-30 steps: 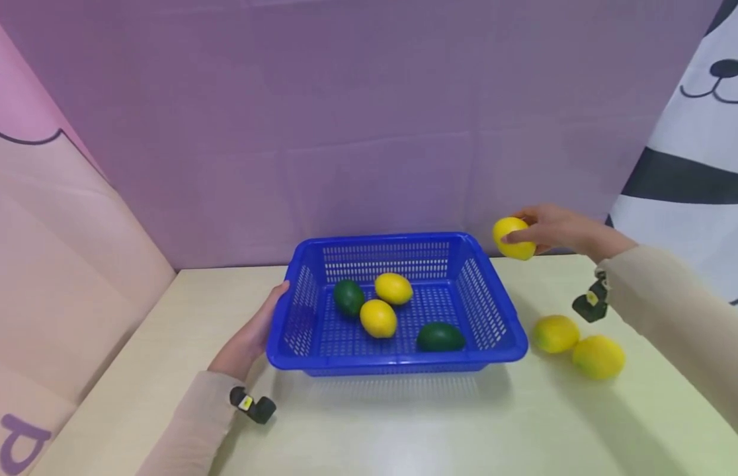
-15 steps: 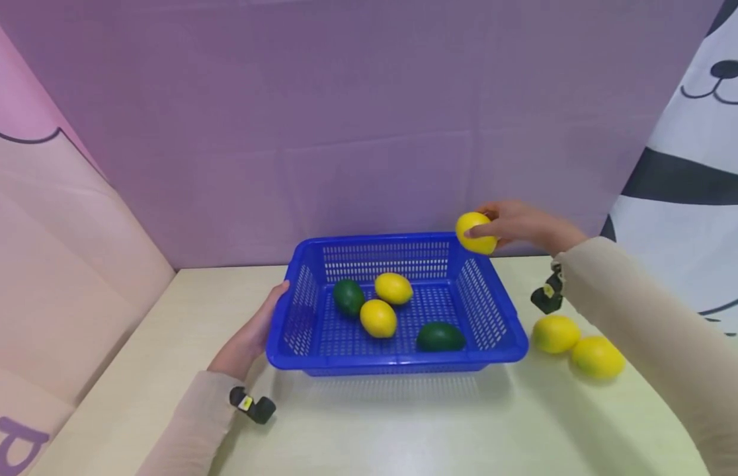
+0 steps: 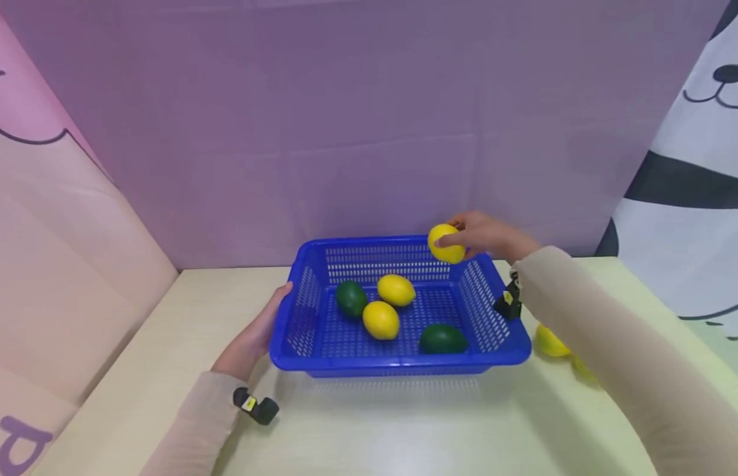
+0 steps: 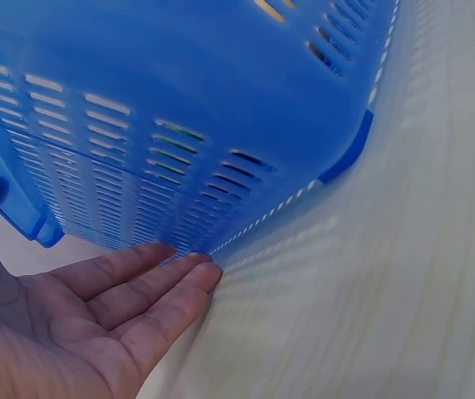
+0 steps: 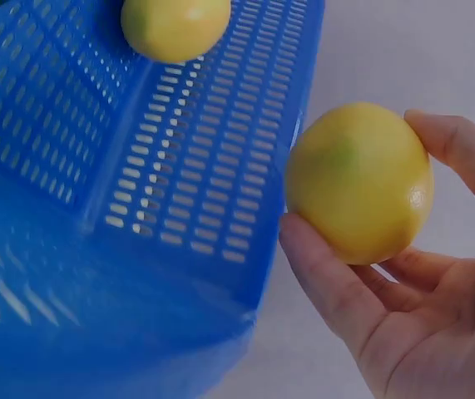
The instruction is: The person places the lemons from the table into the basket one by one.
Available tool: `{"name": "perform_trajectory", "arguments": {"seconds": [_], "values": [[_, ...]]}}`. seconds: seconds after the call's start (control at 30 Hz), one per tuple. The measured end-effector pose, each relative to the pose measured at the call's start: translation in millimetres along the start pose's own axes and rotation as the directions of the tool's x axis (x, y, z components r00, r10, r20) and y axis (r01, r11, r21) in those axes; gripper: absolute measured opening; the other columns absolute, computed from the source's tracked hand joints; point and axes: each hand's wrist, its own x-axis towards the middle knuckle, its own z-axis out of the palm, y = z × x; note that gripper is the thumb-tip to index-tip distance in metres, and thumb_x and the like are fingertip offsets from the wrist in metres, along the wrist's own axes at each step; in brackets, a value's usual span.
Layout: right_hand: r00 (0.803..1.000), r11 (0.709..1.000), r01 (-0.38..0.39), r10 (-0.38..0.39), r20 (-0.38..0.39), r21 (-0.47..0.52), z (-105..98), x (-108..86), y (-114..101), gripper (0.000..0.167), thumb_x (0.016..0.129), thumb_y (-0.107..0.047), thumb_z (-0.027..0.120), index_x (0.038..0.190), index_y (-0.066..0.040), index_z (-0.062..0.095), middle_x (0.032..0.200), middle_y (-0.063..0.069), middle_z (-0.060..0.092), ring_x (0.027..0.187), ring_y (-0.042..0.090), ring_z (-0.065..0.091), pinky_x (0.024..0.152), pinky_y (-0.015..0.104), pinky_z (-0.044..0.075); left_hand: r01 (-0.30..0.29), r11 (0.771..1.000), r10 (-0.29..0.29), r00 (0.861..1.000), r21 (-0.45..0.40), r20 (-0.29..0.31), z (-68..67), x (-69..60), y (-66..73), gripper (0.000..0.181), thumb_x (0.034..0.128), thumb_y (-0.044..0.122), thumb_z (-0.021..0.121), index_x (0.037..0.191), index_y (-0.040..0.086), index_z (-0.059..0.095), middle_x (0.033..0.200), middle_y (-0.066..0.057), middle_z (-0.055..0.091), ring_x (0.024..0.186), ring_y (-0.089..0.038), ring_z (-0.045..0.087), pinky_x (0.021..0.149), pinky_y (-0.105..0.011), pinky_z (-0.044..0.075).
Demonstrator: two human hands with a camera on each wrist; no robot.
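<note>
A blue plastic basket (image 3: 399,361) stands on the table, holding two lemons (image 3: 396,290) and two dark green avocado-like fruits (image 3: 443,338). My left hand (image 3: 258,330) is at its left side, thumb at the rim. In the left wrist view, the fingers (image 4: 150,291) extend fairly straight along the outside of the slotted wall. Another lemon (image 3: 446,244) is pinched between thumb and fingers of my right hand (image 3: 482,233), above the basket's back right corner. In the right wrist view, this lemon (image 5: 358,183) appears beside the basket rim, with a greenish patch facing the camera.
On the table (image 3: 393,430), right of the basket, lie two more lemons (image 3: 550,341), partly hidden behind my right sleeve. A purple cloth (image 3: 381,132) hangs behind the table. Printed cloths (image 3: 690,244) hang at both sides.
My right hand has carried its lemon leftward, from right of the basket to over its back right corner. My left hand and the basket have stayed in place.
</note>
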Motion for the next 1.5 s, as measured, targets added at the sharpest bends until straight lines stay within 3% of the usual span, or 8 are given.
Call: {"name": "perform_trajectory", "arguments": {"seconds": [0.3, 0.53, 0.73, 0.93, 1.2, 1.5], "values": [[0.999, 0.999, -0.013, 0.012, 0.043, 0.040, 23, 11.4, 7, 0.054, 0.088, -0.031, 0.064, 0.125, 0.006, 0.050, 0.116, 0.019, 0.056, 0.099, 0.028, 0.054, 0.085, 0.042, 0.052, 0.001, 1.000, -0.001, 1.000, -0.013, -0.002, 3.5, 2.1, -1.8, 0.077, 0.0953, 0.058, 0.012, 0.149, 0.002, 0.011, 0.136, -0.034, 0.034, 0.108, -0.028, 0.053, 0.089, -0.038, 0.046], [0.998, 0.997, -0.053, 0.051, 0.031, 0.055, 38, 19.2, 13, 0.056, 0.088, -0.028, 0.064, 0.127, 0.009, 0.046, 0.120, 0.022, 0.054, 0.102, 0.030, 0.055, 0.087, 0.045, 0.051, 0.000, 1.000, 0.000, 1.000, -0.012, -0.008, 4.8, 4.6, -1.4, 0.079, 0.0955, 0.059, 0.012, 0.147, -0.001, 0.012, 0.132, -0.033, 0.039, 0.103, -0.024, 0.056, 0.088, -0.037, 0.047], [0.993, 0.993, -0.116, 0.115, 0.036, 0.034, 44, 20.7, 13, 0.061, 0.087, -0.030, 0.063, 0.131, 0.009, 0.043, 0.124, 0.022, 0.052, 0.103, 0.030, 0.055, 0.089, 0.045, 0.050, 0.008, 1.000, -0.008, 1.000, -0.006, -0.018, 6.6, 7.3, -1.5, 0.081, 0.0947, 0.060, 0.013, 0.147, -0.002, 0.012, 0.135, -0.035, 0.036, 0.102, -0.023, 0.056, 0.088, -0.035, 0.046], [0.991, 0.992, -0.130, 0.130, 0.025, 0.002, 51, 22.8, 19, 0.051, 0.087, -0.028, 0.064, 0.122, 0.007, 0.052, 0.113, 0.019, 0.058, 0.093, 0.026, 0.057, 0.084, 0.043, 0.052, -0.002, 1.000, 0.002, 1.000, -0.004, -0.020, 6.9, 7.8, -1.0, 0.077, 0.0957, 0.058, 0.011, 0.148, 0.001, 0.012, 0.135, -0.034, 0.036, 0.104, -0.024, 0.054, 0.088, -0.035, 0.046], [0.987, 0.987, -0.159, 0.160, 0.030, -0.031, 59, 27.1, 25, 0.066, 0.087, -0.029, 0.065, 0.135, 0.009, 0.040, 0.131, 0.024, 0.045, 0.112, 0.034, 0.051, 0.081, 0.040, 0.053, -0.006, 1.000, 0.006, 1.000, -0.006, -0.011, 5.8, 6.0, -2.6, 0.077, 0.0956, 0.058, 0.011, 0.148, 0.002, 0.011, 0.132, -0.034, 0.038, 0.101, -0.024, 0.056, 0.085, -0.036, 0.047], [0.984, 0.984, -0.166, 0.169, 0.051, -0.059, 59, 25.9, 22, 0.066, 0.087, -0.028, 0.064, 0.134, 0.010, 0.039, 0.135, 0.027, 0.041, 0.114, 0.037, 0.051, 0.081, 0.041, 0.053, 0.002, 1.000, -0.002, 1.000, -0.012, -0.024, 5.1, 6.4, -1.7, 0.078, 0.0952, 0.059, 0.012, 0.148, 0.002, 0.013, 0.132, -0.034, 0.038, 0.101, -0.024, 0.056, 0.086, -0.035, 0.047]]}}
